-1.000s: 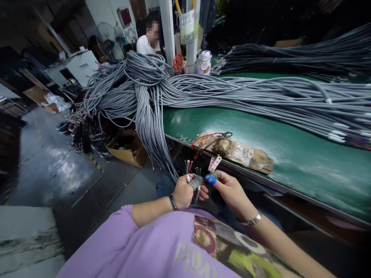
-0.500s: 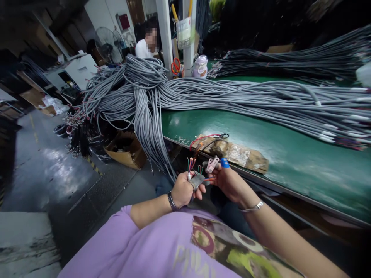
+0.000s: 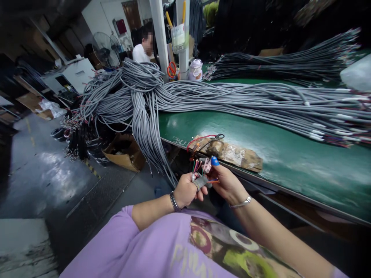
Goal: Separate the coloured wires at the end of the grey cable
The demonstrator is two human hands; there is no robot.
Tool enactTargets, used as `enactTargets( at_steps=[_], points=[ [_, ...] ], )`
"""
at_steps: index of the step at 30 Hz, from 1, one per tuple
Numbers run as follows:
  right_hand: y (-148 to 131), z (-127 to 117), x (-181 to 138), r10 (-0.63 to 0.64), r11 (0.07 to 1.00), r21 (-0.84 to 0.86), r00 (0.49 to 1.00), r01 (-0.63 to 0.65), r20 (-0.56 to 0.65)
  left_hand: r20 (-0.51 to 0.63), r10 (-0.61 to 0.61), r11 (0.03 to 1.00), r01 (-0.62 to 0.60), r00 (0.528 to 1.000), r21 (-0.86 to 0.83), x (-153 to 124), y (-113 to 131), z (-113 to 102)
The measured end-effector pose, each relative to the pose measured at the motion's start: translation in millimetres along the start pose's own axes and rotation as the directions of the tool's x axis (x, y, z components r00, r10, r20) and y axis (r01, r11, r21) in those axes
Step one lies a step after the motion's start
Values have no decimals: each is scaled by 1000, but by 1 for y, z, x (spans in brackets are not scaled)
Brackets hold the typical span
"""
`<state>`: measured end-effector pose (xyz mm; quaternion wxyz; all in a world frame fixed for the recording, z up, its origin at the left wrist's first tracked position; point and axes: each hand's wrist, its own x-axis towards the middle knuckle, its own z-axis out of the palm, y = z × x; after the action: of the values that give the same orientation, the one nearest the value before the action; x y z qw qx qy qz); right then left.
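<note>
Two hands raised close together, left hand point(image 3: 185, 190) fisted around a grey cable end point(image 3: 201, 181), right hand point(image 3: 227, 181) pinching its coloured wires point(image 3: 213, 180).

Two hands, left point(image 3: 185, 190) and right point(image 3: 227, 183); one green table point(image 3: 261, 143); one cardboard piece point(image 3: 232, 152); one standing fan point(image 3: 102, 43); one orange-handled scissors point(image 3: 171, 69); one co-worker point(image 3: 142, 48); grey cables point(image 3: 232, 96) too many to count.
</note>
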<state>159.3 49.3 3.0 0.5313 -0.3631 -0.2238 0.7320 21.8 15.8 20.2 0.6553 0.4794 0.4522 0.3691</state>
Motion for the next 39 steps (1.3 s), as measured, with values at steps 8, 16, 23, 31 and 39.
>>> enactTargets(
  at_steps=[8,16,23,31,39],
  points=[
    [-7,0,-8,71,996,55,997,-73,38,-5,0,1000,0,1000,-25,-8,-3,-8],
    [-9,-3,-9,74,997,24,997,-75,33,101,-60,986,75,993,-148,-4,4,-16],
    [-6,2,-7,46,998,41,999,-47,27,175,-96,969,132,980,-208,6,11,-9],
    [4,3,-6,-19,1000,12,1000,19,23,207,-140,964,181,968,-195,9,11,-8],
    [2,5,-9,-299,926,-283,943,249,-147,239,-144,977,176,960,-119,14,7,-17]
  ],
)
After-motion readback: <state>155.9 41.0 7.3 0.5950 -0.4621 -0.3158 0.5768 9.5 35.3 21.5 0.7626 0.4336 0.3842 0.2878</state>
